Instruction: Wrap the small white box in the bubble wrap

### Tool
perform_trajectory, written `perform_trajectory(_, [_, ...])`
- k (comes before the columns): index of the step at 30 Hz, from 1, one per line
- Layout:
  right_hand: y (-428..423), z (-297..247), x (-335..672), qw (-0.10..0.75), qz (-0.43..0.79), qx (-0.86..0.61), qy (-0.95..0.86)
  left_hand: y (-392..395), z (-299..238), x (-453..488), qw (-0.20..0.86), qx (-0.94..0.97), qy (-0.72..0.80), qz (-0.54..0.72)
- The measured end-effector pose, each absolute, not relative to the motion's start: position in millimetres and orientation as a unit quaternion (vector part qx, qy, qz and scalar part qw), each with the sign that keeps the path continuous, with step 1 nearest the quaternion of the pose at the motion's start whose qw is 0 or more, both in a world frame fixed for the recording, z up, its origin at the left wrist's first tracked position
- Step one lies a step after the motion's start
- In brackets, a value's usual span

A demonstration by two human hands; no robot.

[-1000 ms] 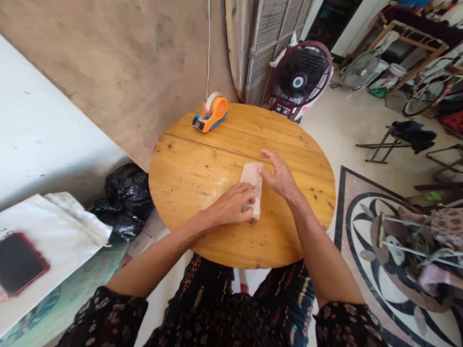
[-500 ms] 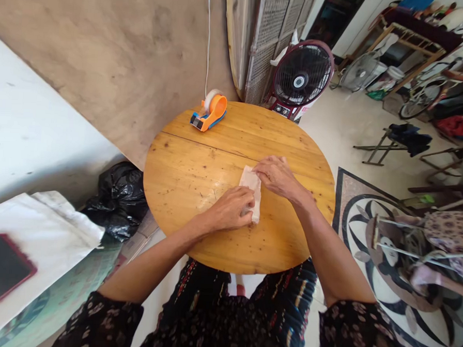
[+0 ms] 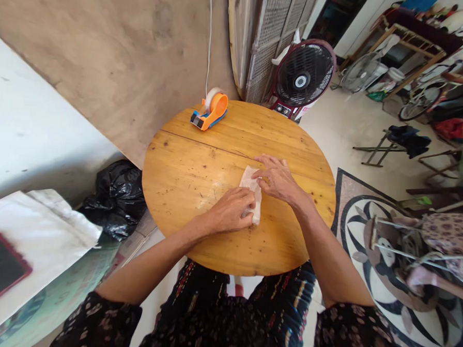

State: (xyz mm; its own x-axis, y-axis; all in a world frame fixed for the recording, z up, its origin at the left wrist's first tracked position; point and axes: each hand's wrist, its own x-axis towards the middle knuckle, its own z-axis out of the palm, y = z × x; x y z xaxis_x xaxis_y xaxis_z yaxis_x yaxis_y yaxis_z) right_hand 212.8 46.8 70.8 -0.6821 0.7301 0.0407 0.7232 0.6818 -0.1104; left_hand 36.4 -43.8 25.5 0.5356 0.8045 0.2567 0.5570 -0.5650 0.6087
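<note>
A narrow, pale pinkish-white strip [image 3: 250, 178], of cloth or paper that I cannot tell apart, lies flat on the round wooden table [image 3: 184, 186]. My left hand [image 3: 233, 210] rests over its near half, with fingers curled and thumb tip pressed on the strip's near end; the palm side is hidden. At the far right edge of the strip is my right hand [image 3: 274, 179], its fingers apart and stretched out, one fingertip touching the strip's surface.
An orange and blue tape dispenser [image 3: 211, 111] stands at the table's far left. Behind the table is a dark red fan [image 3: 304, 76]. Black plastic bags [image 3: 117, 196] and a phone [image 3: 1, 265] on a white sack lie to the left. A folding stool [image 3: 388, 143] is at right.
My right hand's fingers have loosened from a pinch on the strip's far corner and spread out over its edge. My left hand stays in place on the strip.
</note>
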Motion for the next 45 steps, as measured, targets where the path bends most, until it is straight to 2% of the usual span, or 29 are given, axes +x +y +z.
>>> perform_trajectory(8, [62, 53, 203, 0.04, 0.036, -0.485, -0.873, -43, 28, 36, 0.233, 0.849, 0.399, 0.256])
perform_trajectory(21, [66, 33, 200, 0.102, 0.055, -0.565, -0.817, -43, 27, 35, 0.248, 0.844, 0.401, 0.255])
perform_trajectory(30, [64, 31, 201, 0.073, 0.079, -0.617, -0.78, -43, 31, 35, 0.24, 0.847, 0.411, 0.236])
perform_trajectory(36, [70, 40, 197, -0.007, 0.096, -0.665, -0.741, -44, 33, 36, 0.236, 0.846, 0.416, 0.237])
perform_trajectory(45, [86, 27, 200, 0.025, 0.158, -0.67, -0.725, -50, 34, 37, 0.178, 0.853, 0.421, 0.252])
